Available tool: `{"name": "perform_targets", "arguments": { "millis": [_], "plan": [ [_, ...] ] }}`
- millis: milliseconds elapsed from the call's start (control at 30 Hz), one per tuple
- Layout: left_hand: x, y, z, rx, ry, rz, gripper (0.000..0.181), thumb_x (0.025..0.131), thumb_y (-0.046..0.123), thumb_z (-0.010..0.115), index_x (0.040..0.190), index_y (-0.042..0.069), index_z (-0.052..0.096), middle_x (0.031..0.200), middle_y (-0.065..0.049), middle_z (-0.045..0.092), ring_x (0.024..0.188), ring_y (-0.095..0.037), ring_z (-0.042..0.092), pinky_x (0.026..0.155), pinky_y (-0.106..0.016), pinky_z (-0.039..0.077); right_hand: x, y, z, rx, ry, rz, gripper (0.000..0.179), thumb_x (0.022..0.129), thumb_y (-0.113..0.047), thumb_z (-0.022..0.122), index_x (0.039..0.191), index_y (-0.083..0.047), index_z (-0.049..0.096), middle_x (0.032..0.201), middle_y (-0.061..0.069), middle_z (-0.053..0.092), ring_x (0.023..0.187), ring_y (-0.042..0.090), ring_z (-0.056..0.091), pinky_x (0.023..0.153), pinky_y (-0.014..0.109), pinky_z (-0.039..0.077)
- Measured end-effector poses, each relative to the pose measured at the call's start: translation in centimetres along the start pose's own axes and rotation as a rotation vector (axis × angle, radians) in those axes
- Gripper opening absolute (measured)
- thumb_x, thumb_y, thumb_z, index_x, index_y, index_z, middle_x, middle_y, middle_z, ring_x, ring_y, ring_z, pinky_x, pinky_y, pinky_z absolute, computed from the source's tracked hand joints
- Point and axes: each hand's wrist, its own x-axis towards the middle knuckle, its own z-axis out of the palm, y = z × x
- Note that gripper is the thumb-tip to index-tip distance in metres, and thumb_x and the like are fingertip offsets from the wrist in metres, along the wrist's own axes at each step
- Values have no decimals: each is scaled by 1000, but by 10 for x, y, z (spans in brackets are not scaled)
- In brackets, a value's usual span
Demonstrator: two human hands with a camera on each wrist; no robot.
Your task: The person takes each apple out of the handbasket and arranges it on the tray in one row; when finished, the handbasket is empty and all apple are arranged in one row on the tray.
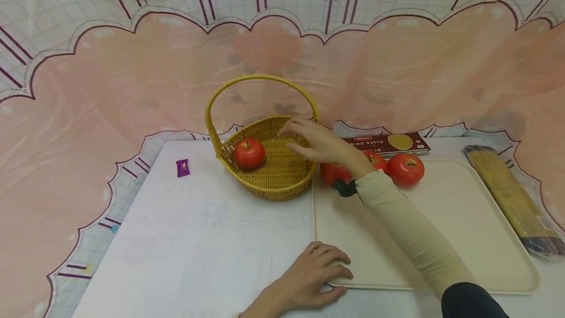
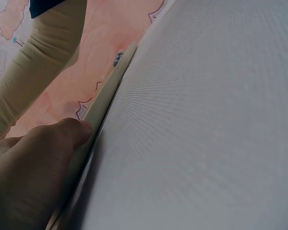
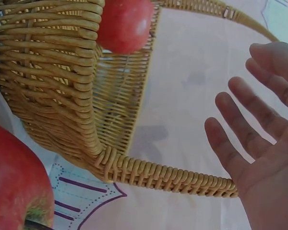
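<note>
My right hand (image 1: 315, 141) is over the right side of a yellow wicker basket (image 1: 282, 193), its fingers spread loosely with nothing between them. In the right wrist view these fingers (image 3: 240, 143) are apart from the basket's handle (image 3: 173, 178). One red tomato (image 1: 249, 153) sits inside the basket at the left. My left hand (image 1: 309, 278) rests at the near left corner of a cream tray (image 1: 441, 239), its thumb (image 2: 77, 132) touching the rim in the left wrist view. Several tomatoes (image 1: 405, 170) stand on the tray's far part, partly hidden by the right forearm.
A dark red spaghetti box (image 1: 388, 143) lies behind the tray. To the tray's right is a long clear pack of spaghetti (image 1: 512, 195). A small purple wrapped sweet (image 1: 183, 168) lies on the white table (image 1: 198, 249), left of the basket. Patterned cloth (image 1: 176, 72) hangs behind.
</note>
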Motion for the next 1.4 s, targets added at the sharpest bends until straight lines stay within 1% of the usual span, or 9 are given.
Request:
{"name": "perform_targets", "arguments": {
  "millis": [233,467,567,800,933,1133,1300,1400],
  "plan": [
    [0,2,0,-14,-35,-18,21,91,41,55,108,31,63,123,13,54,121,-4,45,104,-28,34,8,0,-1,10,-28,-4,33,94,-30,55,124,-15,56,125,-1,54,121,14,47,104,35,40],
    [0,1,1,-2,-15,-8,21,90,41,55,107,31,63,123,13,54,120,-4,45,102,-27,34,23,0,0,-5,-43,-15,34,93,-29,57,124,-14,55,125,0,56,122,15,48,106,34,39],
    [0,1,1,-6,-20,-9,21,91,41,55,108,31,63,123,13,54,120,-4,45,103,-27,34,30,-1,0,-7,-45,-22,34,93,-29,58,123,-14,56,124,2,58,123,16,48,107,34,38],
    [-1,1,-1,-6,-42,-17,21,92,41,53,108,31,63,124,13,54,120,-4,45,103,-28,34,39,0,7,-16,-91,-16,37,92,-29,58,124,-10,56,125,4,58,124,20,49,108,35,36],
    [-1,2,-1,-2,-46,-18,22,92,41,52,108,31,63,124,13,54,121,-4,44,104,-28,34,45,3,14,-31,-107,6,38,91,-29,59,125,-12,56,127,5,57,122,20,50,107,36,38],
    [-1,2,-1,-6,-48,-20,22,93,41,51,108,32,63,124,14,54,120,-4,45,103,-27,34,55,4,22,-36,-154,62,41,90,-34,60,126,-15,55,129,3,56,122,18,50,105,36,40],
    [-1,2,-1,-13,-48,-22,22,93,42,51,108,31,63,124,14,54,120,-3,44,102,-26,33,64,5,27,-25,-171,74,45,90,-32,61,128,-12,54,130,4,56,125,18,49,107,35,38],
    [-1,2,-2,-14,-49,-24,22,93,42,50,108,31,63,124,14,53,120,-3,44,102,-26,33,69,4,29,-6,-198,89,47,90,-33,60,131,-10,52,133,6,55,127,20,48,108,36,38]
  ]
}}
